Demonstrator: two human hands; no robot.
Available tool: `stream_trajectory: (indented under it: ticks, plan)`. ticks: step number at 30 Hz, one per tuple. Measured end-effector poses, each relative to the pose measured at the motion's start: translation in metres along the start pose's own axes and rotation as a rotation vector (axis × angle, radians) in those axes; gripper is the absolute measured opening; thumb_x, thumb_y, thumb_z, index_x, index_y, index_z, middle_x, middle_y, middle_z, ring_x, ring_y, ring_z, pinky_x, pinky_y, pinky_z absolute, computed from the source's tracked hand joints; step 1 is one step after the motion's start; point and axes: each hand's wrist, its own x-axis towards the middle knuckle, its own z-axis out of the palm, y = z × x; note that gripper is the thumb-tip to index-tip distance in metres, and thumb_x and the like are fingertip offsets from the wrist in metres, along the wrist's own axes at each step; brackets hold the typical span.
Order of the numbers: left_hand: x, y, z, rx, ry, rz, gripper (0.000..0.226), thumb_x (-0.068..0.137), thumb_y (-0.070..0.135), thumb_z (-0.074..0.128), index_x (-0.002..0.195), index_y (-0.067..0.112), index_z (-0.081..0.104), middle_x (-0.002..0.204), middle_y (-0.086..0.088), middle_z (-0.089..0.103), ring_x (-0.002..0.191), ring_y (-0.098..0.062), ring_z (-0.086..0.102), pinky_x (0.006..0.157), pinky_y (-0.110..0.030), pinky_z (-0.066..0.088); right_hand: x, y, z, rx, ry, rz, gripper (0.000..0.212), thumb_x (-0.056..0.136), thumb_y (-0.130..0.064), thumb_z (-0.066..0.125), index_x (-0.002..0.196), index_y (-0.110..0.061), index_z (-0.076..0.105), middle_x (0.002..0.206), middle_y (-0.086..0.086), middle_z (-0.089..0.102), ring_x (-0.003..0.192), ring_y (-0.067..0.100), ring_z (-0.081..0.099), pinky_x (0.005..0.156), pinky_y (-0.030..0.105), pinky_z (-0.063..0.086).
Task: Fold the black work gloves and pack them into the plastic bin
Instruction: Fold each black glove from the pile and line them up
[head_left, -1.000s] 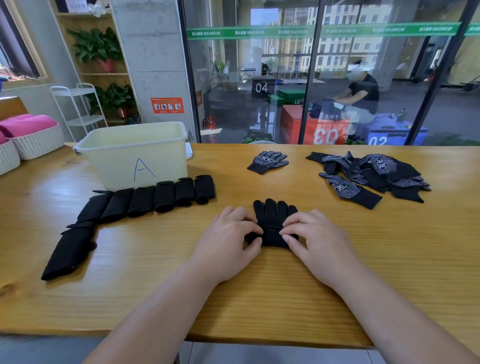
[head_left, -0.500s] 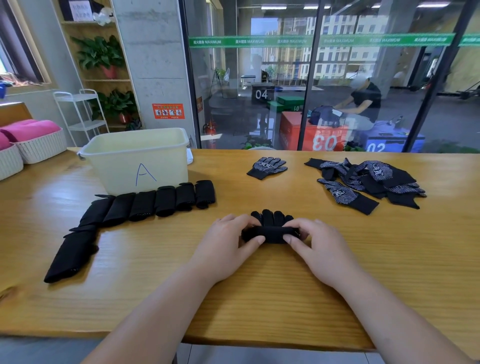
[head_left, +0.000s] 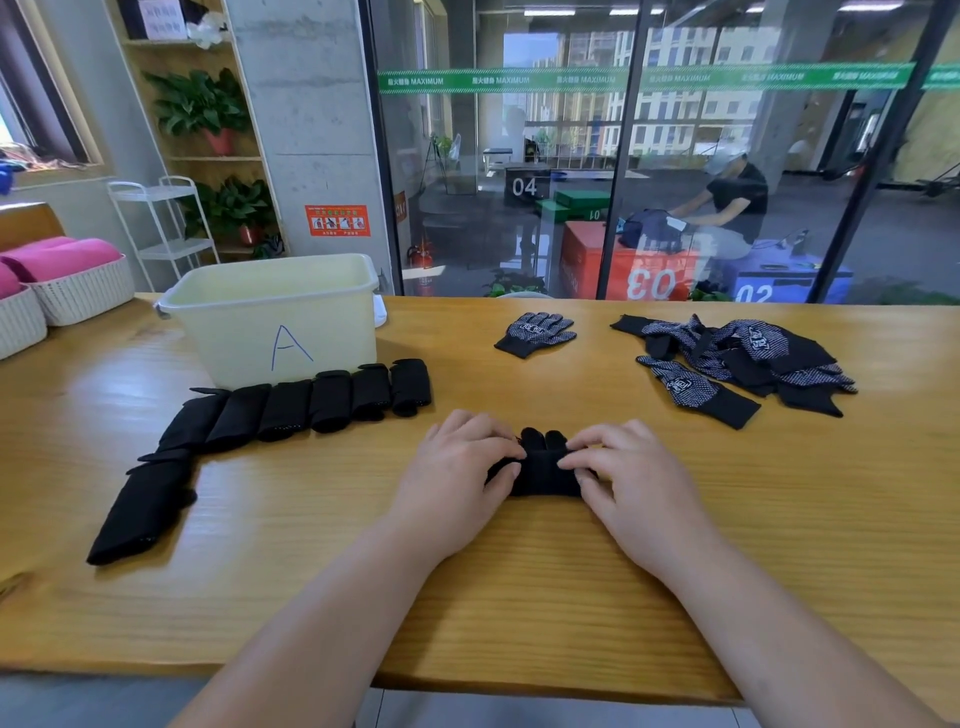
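While the left hand (head_left: 457, 470) and right hand (head_left: 626, 475) are pinching the half-rolled glove (head_left: 543, 470) mid-frame with curled fingers, I'm guessing it's going about halfway: folded gloves (head_left: 291, 410) are lying center-left beside the plastic bin (head_left: 270, 322), unpacked, and a loose pile (head_left: 737, 358) is waiting upper right.

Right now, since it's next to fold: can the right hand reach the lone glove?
Probably yes: only bare table lies between right hand and lone glove, though that hand is pinching the roll.
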Motion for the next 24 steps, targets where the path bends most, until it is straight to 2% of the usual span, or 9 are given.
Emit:
stream_trajectory:
  ticks: [2, 4, 6, 8, 11, 16, 17, 20, 24]
  plan:
    - [-0.002, 0.003, -0.001, 0.039, -0.036, 0.007, 0.034, 0.105, 0.053, 0.056, 0.125, 0.034, 0.075, 0.123, 0.023, 0.064, 0.117, -0.006, 0.048, 0.102, -0.036, 0.044, 0.000, -0.001, -0.001, -0.028, -0.048, -0.015, 0.023, 0.102, -0.037, 0.059, 0.117, -0.039, 0.077, 0.123, -0.030, 0.065, 0.116, 0.006, 0.051, 0.093, 0.037, 0.051]
    - [-0.005, 0.003, -0.003, 0.047, -0.077, 0.000, 0.044, 0.101, 0.063, 0.056, 0.133, 0.036, 0.070, 0.128, 0.024, 0.062, 0.120, -0.004, 0.047, 0.106, -0.032, 0.042, 0.000, -0.001, -0.003, -0.053, -0.100, -0.014, 0.030, 0.102, -0.052, 0.054, 0.124, -0.041, 0.070, 0.127, -0.030, 0.062, 0.119, 0.005, 0.050, 0.095, 0.034, 0.048]
    - [-0.006, 0.002, -0.004, 0.031, -0.107, -0.004, 0.046, 0.098, 0.060, 0.062, 0.138, 0.037, 0.066, 0.132, 0.025, 0.060, 0.123, -0.003, 0.045, 0.109, -0.033, 0.041, 0.000, -0.001, -0.004, -0.083, -0.152, -0.018, 0.039, 0.098, -0.061, 0.057, 0.131, -0.043, 0.063, 0.132, -0.031, 0.058, 0.121, 0.003, 0.048, 0.096, 0.031, 0.047]
    - [-0.007, 0.002, -0.006, -0.029, -0.112, -0.039, 0.041, 0.099, 0.051, 0.065, 0.138, 0.038, 0.065, 0.128, 0.026, 0.061, 0.121, -0.003, 0.047, 0.110, -0.036, 0.042, 0.000, -0.002, -0.005, -0.040, -0.171, 0.008, 0.040, 0.099, -0.056, 0.062, 0.136, -0.043, 0.059, 0.133, -0.029, 0.058, 0.123, 0.002, 0.048, 0.098, 0.031, 0.047]
    - [-0.008, 0.001, -0.009, -0.182, -0.091, -0.174, 0.031, 0.103, 0.051, 0.062, 0.133, 0.046, 0.064, 0.114, 0.024, 0.060, 0.112, -0.006, 0.054, 0.104, -0.035, 0.048, 0.000, -0.001, -0.006, 0.165, -0.134, 0.141, 0.029, 0.102, -0.049, 0.061, 0.131, -0.049, 0.059, 0.120, -0.024, 0.061, 0.114, 0.001, 0.054, 0.096, 0.030, 0.047]
    - [-0.006, 0.003, -0.011, -0.353, -0.087, -0.292, 0.029, 0.103, 0.054, 0.061, 0.132, 0.046, 0.064, 0.116, 0.016, 0.065, 0.114, -0.002, 0.057, 0.099, -0.030, 0.049, 0.002, 0.004, -0.001, 0.464, -0.074, 0.311, 0.022, 0.099, -0.051, 0.066, 0.121, -0.051, 0.065, 0.097, -0.014, 0.071, 0.095, 0.001, 0.063, 0.079, 0.017, 0.045]
    - [-0.005, 0.003, -0.010, -0.331, -0.079, -0.282, 0.029, 0.104, 0.053, 0.061, 0.132, 0.046, 0.063, 0.116, 0.016, 0.065, 0.112, -0.002, 0.057, 0.098, -0.030, 0.050, 0.003, 0.004, 0.001, 0.442, -0.057, 0.313, 0.021, 0.098, -0.051, 0.067, 0.120, -0.049, 0.065, 0.095, -0.015, 0.070, 0.091, 0.001, 0.063, 0.076, 0.021, 0.045]
    - [-0.003, 0.003, -0.005, -0.196, -0.019, -0.173, 0.028, 0.104, 0.042, 0.065, 0.131, 0.041, 0.066, 0.121, 0.019, 0.058, 0.113, -0.005, 0.054, 0.099, -0.030, 0.049, 0.005, 0.004, 0.004, 0.265, -0.001, 0.257, 0.020, 0.098, -0.048, 0.070, 0.118, -0.045, 0.067, 0.108, -0.022, 0.060, 0.093, -0.001, 0.058, 0.082, 0.028, 0.048]
    - [-0.001, 0.000, 0.001, -0.022, 0.073, 0.033, 0.022, 0.101, 0.024, 0.068, 0.121, 0.029, 0.076, 0.120, 0.014, 0.058, 0.112, -0.014, 0.053, 0.097, -0.036, 0.049, 0.007, 0.000, 0.007, 0.079, 0.059, 0.107, 0.003, 0.100, -0.040, 0.070, 0.102, -0.039, 0.071, 0.106, -0.021, 0.051, 0.092, 0.002, 0.054, 0.071, 0.024, 0.046]
